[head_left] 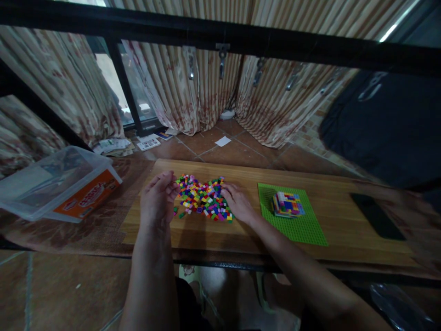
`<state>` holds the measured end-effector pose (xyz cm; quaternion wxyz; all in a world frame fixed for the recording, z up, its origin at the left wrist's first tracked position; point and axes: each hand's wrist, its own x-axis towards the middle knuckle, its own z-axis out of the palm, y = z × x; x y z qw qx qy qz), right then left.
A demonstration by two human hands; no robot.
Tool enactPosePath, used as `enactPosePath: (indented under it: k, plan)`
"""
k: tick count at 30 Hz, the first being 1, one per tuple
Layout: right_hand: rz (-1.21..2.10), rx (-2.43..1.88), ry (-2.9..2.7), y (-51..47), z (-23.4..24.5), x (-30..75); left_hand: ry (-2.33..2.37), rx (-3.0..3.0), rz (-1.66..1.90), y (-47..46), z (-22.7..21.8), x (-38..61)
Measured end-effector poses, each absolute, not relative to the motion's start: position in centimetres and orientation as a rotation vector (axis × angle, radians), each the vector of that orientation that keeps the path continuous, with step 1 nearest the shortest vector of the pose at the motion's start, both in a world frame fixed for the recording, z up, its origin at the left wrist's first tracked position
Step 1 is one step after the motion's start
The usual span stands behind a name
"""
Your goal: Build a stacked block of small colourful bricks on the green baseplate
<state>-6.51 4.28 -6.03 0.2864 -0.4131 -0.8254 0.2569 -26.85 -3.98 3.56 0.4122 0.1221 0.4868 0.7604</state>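
A loose heap of small colourful toy bricks [203, 197] lies on the wooden board. My left hand [159, 195] is raised at the heap's left edge, its fingers curled in and fingertips close together; whatever is between them is too small to make out. On the heap's right side, my right hand [238, 203] reaches in with fingers stretched out and touching bricks, the thumb apart from them. Further right, a block-shaped build of multicoloured bricks [287, 204] stands on a green studded baseplate [310, 230].
The wooden board [220, 236] rests on a brown cloth-covered table. At the left stands a clear plastic box [62, 184] with an orange label. A dark flat object [377, 216] lies at the board's right end. Metal clips [222, 62] hang from a dark bar ahead.
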Motion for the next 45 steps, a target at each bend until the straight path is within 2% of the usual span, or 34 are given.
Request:
enactPosePath:
  k: [3,10,16,27,31,36,45]
  plan:
    - [0.753,-1.101,-2.181,3.3,-5.1,-6.6,1.208,0.305,1.913,-4.0,3.5,-26.9]
    - [0.455,-0.997,-2.449,3.0,-4.6,-8.2,1.210,0.306,1.920,-4.1,3.5,-26.9]
    - [0.379,-0.996,-2.517,3.2,-4.9,-9.5,1.202,0.323,1.927,-4.0,3.3,-27.0]
    - [0.570,-0.977,-2.359,2.9,-3.4,-9.0,1.284,0.402,1.868,-4.0,3.2,-26.9]
    - [0.732,-0.946,-2.120,1.8,-1.6,-7.0,1.464,0.725,1.627,-3.4,2.6,-25.3]
    - [0.882,-0.924,-1.822,0.8,0.1,-4.0,1.225,0.958,1.292,-2.6,2.0,-20.0]
    - [1.102,-0.919,-1.482,1.2,-0.6,0.8,1.171,0.968,1.333,-1.2,1.6,-12.8]
